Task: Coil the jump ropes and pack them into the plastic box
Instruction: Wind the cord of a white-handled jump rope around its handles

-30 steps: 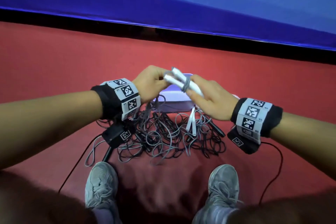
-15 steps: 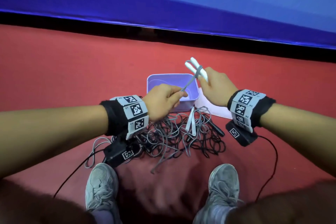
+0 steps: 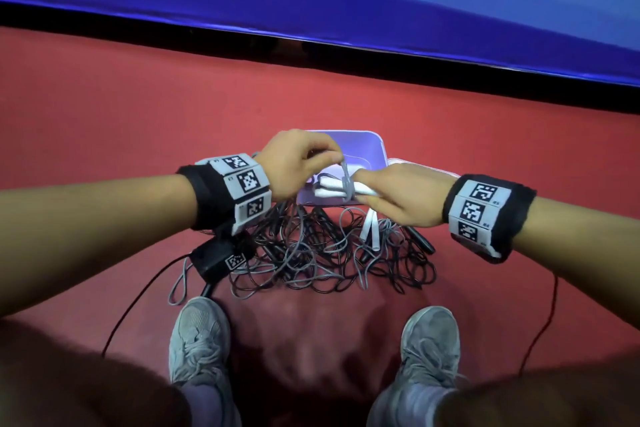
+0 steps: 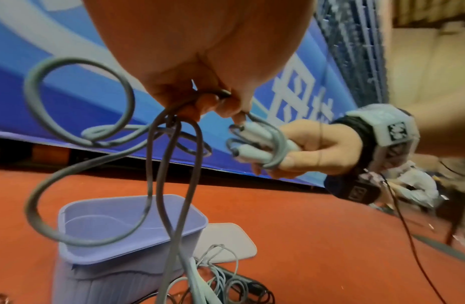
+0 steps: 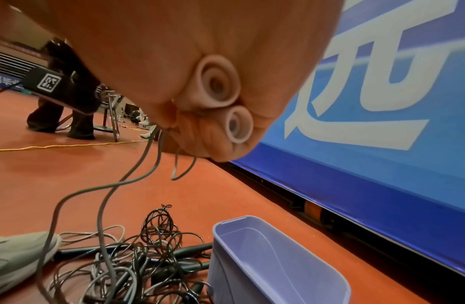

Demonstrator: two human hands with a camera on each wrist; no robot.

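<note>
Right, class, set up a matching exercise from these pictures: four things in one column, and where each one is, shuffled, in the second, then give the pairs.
Things
1. white handles
2. grey cord
3. plastic box
4. tangled ropes

Places
A. standing open on the red floor, nothing visible inside
B. heaped on the floor in front of the shoes
C. gripped side by side in the right hand
D. pinched in the left hand, loops hanging down

Pairs: 1-C, 2-D, 3-A, 4-B

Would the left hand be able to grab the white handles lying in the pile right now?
Probably not yet: the left hand is pinching the grey rope, so it isn't free, though the handles lie uncovered.
</note>
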